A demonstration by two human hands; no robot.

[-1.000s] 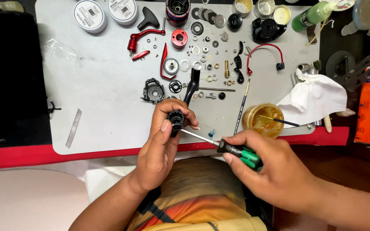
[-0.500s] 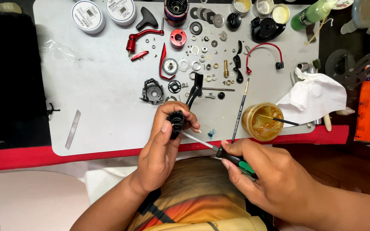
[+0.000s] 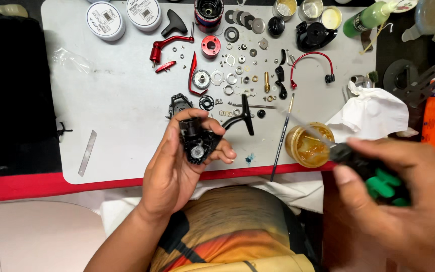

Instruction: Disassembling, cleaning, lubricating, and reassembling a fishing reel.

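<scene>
A person's left hand (image 3: 177,166) holds a black fishing-reel body (image 3: 197,138) just above the near edge of a grey mat (image 3: 122,100) laid over a red-edged bench (image 3: 36,184). The fingers curl around the part from below and the thumb presses its top, so the grip is closed on it, and a small pale gear (image 3: 197,151) faces up from its middle.

To the right, the right hand (image 3: 393,201), blurred in the head view, is wrapped tightly around the black-and-green handle of a screwdriver (image 3: 373,174). The tool's thin shaft slants up and left over an open jar of amber grease (image 3: 310,145), well apart from the reel body.

A thin brush (image 3: 282,136) lies on the mat just left of the jar, and a crumpled white tissue (image 3: 371,113) sits just beyond the jar to its right. Farther up the mat lie washers, screws and small gears in loose rows, along with a red crank handle (image 3: 169,43), a red bail wire (image 3: 312,63), a red-and-black spool (image 3: 208,12) and two round white tubs (image 3: 124,17). A green squeeze bottle (image 3: 366,20) lies at the mat's far right corner.
</scene>
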